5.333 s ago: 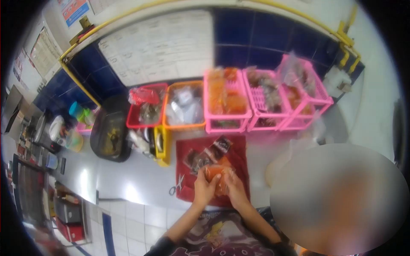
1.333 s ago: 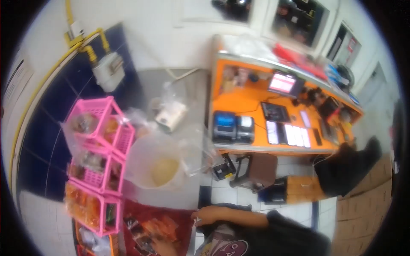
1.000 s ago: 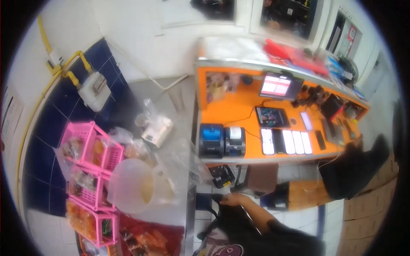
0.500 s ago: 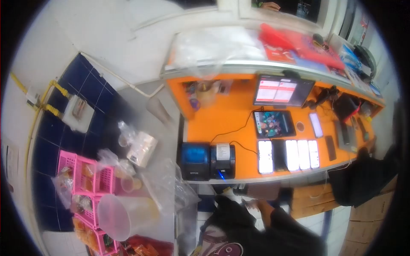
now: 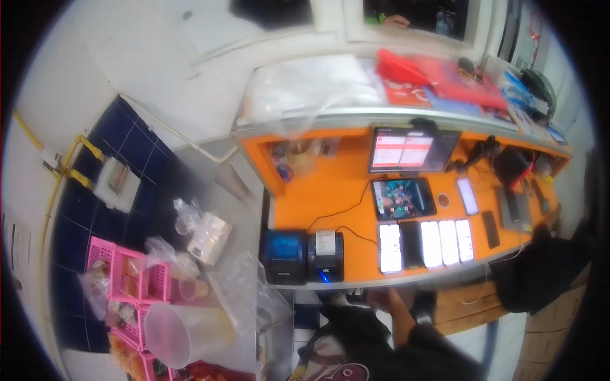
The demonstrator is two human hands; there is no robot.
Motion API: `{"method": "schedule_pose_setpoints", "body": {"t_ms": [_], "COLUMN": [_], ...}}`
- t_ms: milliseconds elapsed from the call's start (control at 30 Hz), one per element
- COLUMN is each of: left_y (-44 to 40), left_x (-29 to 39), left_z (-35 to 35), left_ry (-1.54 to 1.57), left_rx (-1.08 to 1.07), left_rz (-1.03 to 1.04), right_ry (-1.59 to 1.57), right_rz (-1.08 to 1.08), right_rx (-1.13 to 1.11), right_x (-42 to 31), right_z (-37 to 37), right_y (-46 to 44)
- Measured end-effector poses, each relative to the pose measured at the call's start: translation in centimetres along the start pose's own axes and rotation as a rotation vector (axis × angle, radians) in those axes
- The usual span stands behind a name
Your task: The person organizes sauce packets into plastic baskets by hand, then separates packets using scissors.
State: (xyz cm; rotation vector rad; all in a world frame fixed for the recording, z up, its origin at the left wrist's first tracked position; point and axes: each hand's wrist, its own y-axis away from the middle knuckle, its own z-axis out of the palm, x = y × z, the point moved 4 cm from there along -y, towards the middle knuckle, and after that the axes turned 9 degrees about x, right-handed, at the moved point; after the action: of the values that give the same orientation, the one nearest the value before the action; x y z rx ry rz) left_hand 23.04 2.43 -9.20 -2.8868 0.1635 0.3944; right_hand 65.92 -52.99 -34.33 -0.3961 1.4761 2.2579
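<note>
My right hand reaches in just below the front edge of the orange counter, and its dark sleeve comes in from the lower right. The fingers are blurred and partly hidden near a brown surface under the counter, so whether they hold anything is unclear. Above the hand, on the counter, lie a row of lit phones and a dark phone. Behind them rests a tablet with its screen on. No part of my left hand shows.
Two small printers stand at the counter's left end, with a monitor at the back. Pink baskets and a translucent plastic tub occupy the left side. Another person's hand appears at the window.
My right hand has moved up and forward, closer beneath the counter edge. The head view has shifted slightly, so the counter and its phones sit lower in the picture.
</note>
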Motion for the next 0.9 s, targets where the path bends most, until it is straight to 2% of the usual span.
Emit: {"method": "schedule_pose_setpoints", "body": {"t_ms": [33, 67, 133, 167, 300, 500, 633, 667, 700, 833, 900], "left_y": [0.0, -0.2, -0.2, -0.1, 0.2, 0.7, -0.1, -0.5, -0.4, 0.2, 0.2], "left_x": [0.1, 0.1, -0.2, -0.1, -0.9, -4.8, -7.8, -8.3, -7.5, -7.7, -8.4], "left_z": [-0.1, 0.0, 0.3, 0.5, 1.0, 2.5, 4.7, 5.9, 4.9, 4.4, 4.7], "left_ry": [0.003, 0.01, 0.02, 0.027, 0.048, 0.119, 0.184, 0.058, 0.078, 0.085, 0.072], "left_rx": [0.001, -0.002, -0.002, -0.003, -0.013, -0.041, -0.075, -0.076, -0.223, -0.144, -0.192], "left_rz": [-0.008, -0.013, -0.03, -0.034, -0.082, -0.14, -0.19, -0.126, -0.171, -0.374, -0.369], "right_ry": [-0.627, -0.621, -0.961, -0.945, -1.111, -1.211, -1.224, -1.226, -1.225, -1.211, -1.204], "right_rz": [-0.162, -0.163, -0.316, -0.294, -0.38, -0.493, -0.486, -0.487, -0.49, -0.483, -0.479], "right_rx": [-0.227, -0.232, 0.064, 0.278, 0.177, 0.268, 0.298, 0.3, 0.306, 0.318, 0.329], "right_x": [-0.3, -1.9, -6.3, -8.4, -7.5, -9.7, -10.7, -10.9, -11.1, -11.2, -11.2], "right_z": [-1.1, 0.7, 4.7, 7.6, 6.8, 7.7, 10.0, 10.5, 10.4, 10.3, 10.3], "right_y": [-1.4, 0.1, 5.3, 8.5, 6.4, 3.9, 3.3, 3.4, 3.3, 3.0, 3.4]}}
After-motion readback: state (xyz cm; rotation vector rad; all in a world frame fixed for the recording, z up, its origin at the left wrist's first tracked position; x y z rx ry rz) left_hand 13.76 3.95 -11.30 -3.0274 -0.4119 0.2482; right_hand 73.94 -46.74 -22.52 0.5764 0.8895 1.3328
